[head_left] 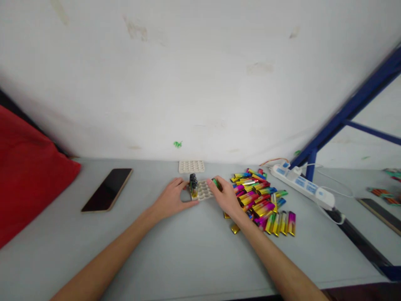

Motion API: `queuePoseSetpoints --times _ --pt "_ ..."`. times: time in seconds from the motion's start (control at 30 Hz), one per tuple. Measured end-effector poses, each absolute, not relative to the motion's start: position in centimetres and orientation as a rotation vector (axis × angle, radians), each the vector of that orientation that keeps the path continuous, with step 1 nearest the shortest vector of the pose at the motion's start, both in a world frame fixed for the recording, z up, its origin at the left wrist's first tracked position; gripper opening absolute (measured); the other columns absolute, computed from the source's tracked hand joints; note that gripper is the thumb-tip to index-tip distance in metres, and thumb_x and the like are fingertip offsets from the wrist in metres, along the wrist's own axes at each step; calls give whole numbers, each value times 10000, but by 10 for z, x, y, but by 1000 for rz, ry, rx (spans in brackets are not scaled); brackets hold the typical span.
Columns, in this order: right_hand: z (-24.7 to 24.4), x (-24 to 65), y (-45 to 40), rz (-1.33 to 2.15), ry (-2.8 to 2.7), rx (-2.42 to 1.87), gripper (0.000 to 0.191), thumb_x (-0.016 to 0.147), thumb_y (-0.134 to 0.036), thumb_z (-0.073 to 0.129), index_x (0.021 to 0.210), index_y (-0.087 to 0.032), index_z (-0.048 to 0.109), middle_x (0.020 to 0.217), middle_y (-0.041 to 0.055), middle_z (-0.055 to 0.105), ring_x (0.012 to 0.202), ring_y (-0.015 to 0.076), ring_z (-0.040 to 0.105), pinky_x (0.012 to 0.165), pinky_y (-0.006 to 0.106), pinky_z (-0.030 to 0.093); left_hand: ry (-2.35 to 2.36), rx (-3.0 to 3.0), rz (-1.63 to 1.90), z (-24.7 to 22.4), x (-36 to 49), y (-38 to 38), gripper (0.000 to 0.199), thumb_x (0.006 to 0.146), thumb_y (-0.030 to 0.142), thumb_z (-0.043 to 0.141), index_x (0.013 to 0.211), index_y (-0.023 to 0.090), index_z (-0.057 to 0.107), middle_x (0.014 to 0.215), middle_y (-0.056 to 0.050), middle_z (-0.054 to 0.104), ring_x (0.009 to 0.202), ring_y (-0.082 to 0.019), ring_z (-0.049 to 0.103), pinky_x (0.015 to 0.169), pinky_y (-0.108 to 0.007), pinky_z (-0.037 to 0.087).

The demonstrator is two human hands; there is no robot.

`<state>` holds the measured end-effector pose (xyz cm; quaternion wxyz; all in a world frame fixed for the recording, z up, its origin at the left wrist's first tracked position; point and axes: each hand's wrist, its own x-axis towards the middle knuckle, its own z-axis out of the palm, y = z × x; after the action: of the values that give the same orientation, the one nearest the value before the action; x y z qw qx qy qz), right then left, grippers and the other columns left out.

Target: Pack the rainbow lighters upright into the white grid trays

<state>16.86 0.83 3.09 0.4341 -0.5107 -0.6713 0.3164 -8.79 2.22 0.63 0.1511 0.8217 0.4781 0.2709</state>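
Observation:
A pale tray with rows of small hollows [205, 191] lies on the grey table, and a few lighters with dark tops [193, 187] stand upright along its left side. My left hand [173, 198] is at the tray's left edge, its thumb along the near corner and its fingers beside the standing lighters. At the tray's right end, my right hand [226, 198] is closed on a green lighter [215, 182], partly hidden by the fingers. Right of that hand lies a pile of shiny multicoloured lighters [257, 198].
A second pale tray [191, 166] lies near the wall. At the left are a phone [108, 190] and a red cloth [31, 171]. A white power strip [302, 186] with cables and a blue metal frame [351, 104] stand at the right.

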Motion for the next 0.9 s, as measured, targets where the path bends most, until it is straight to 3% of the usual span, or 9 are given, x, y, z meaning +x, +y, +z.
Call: queuePoseSetpoints --times 0.17,0.27,0.37,0.47,0.77,0.9 --pt "27 169 5 652 -1877 -1126 425 1181 -596 562 952 -258 680 909 53 725 905 247 684 823 345 546 1365 2365 792 6 -88 22 526 894 704 893 1123 247 770 1150 -101 789 1105 -353 742 1048 -487 618" --pt "24 170 5 400 -1995 -1130 485 1202 -608 573 903 -252 712 1002 110 759 1026 286 707 954 394 561 1361 2361 794 6 -88 21 520 898 699 893 1122 246 770 1164 -101 787 1118 -355 741 1066 -492 615" --pt "21 169 5 352 -2069 -1207 549 1217 -610 557 805 -260 653 860 79 729 872 260 686 871 375 535 1361 2359 786 7 -88 21 502 894 685 897 1106 247 770 1152 -95 782 1115 -349 739 1066 -487 614" --pt "18 167 5 458 -2074 -1201 522 1226 -592 546 832 -265 649 791 46 724 755 230 671 767 334 504 1351 2358 786 7 -89 22 493 891 665 902 1130 252 780 1142 -91 789 1107 -345 740 1061 -481 613" --pt "26 162 -4 448 -2235 -1138 256 1228 -438 650 1076 -250 734 1040 84 843 981 256 796 879 321 565 1357 2360 765 6 -88 23 467 897 671 898 1066 260 754 1138 -91 775 1105 -339 723 1048 -474 610" --pt "31 160 -4 377 -2363 -1123 231 1230 -429 656 1151 -237 759 1086 95 846 1015 261 798 886 328 569 1336 2352 770 6 -89 23 464 919 676 869 1083 256 758 1132 -88 772 1094 -336 721 1054 -481 613"
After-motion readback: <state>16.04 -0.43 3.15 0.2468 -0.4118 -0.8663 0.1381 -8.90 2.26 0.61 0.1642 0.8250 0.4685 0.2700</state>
